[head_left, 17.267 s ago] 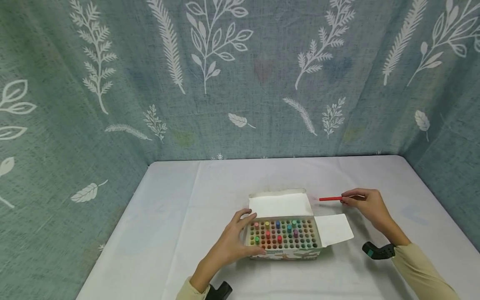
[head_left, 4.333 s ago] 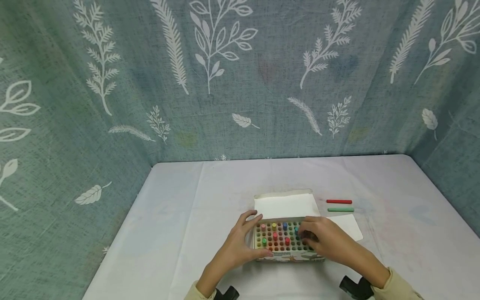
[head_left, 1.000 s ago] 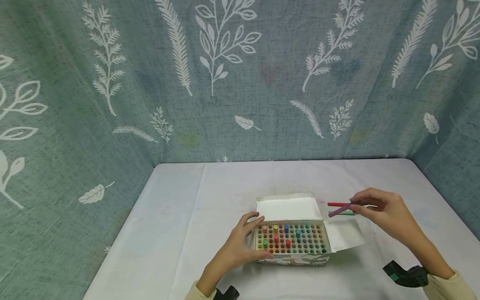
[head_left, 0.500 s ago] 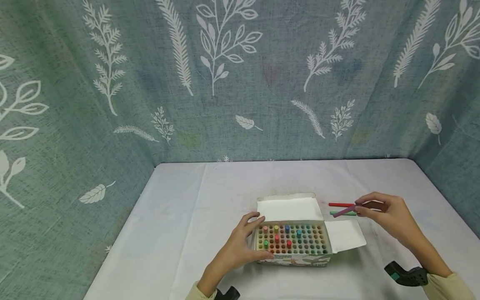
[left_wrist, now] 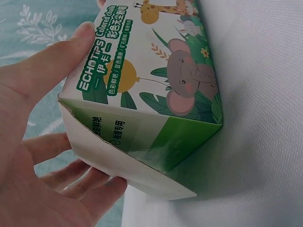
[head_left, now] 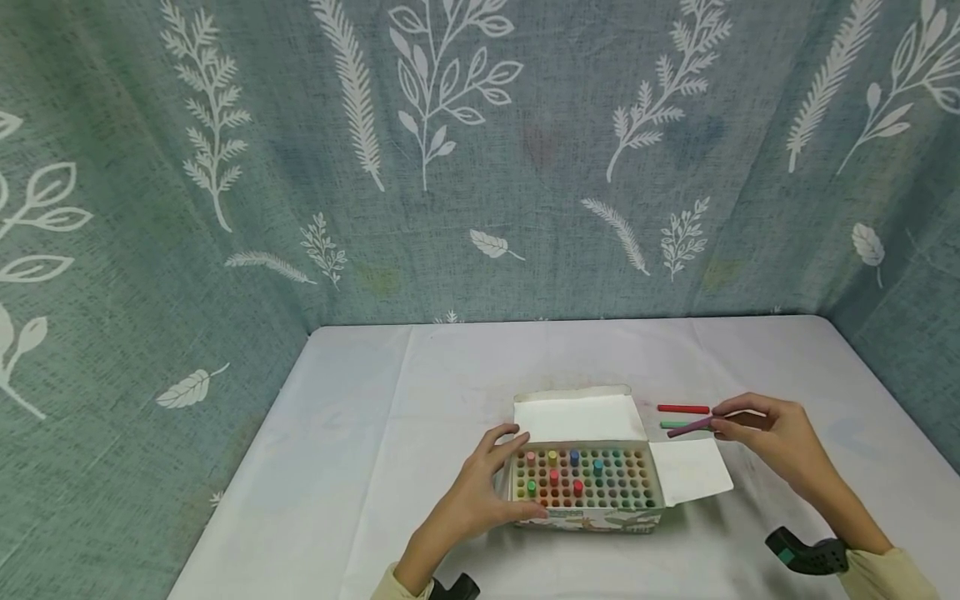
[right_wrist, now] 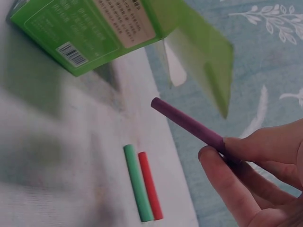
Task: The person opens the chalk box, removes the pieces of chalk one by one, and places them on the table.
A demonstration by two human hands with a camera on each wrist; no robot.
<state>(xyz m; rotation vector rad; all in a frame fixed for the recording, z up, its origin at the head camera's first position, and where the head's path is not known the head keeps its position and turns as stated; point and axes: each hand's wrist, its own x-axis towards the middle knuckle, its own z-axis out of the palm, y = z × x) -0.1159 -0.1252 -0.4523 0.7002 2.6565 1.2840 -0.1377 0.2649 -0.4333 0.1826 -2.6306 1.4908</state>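
My right hand (head_left: 772, 433) pinches a purple chalk stick (right_wrist: 189, 124) by one end, between thumb and fingers. It hovers just above a green chalk stick (right_wrist: 137, 182) and a red chalk stick (right_wrist: 150, 187) that lie side by side on the table. My left hand (head_left: 476, 479) grips the left end of an open chalk box (head_left: 585, 521), thumb on the front and fingers at the back corner. Inside the box a holed tray (head_left: 622, 492) bears several coloured chalks standing upright, a teal chalk (head_left: 597, 468) among them.
The box's white lid (head_left: 577, 417) leans back behind it, and a side flap (head_left: 690, 471) sticks out to the right, near the loose chalks. White cloth covers the table (head_left: 420, 400). A leaf-patterned curtain (head_left: 480, 167) hangs along the back and sides.
The purple chalk has left the tray in my right hand and has come down slightly beside the green one. Earlier, the red and green chalks were set on the table. My left hand stays put.
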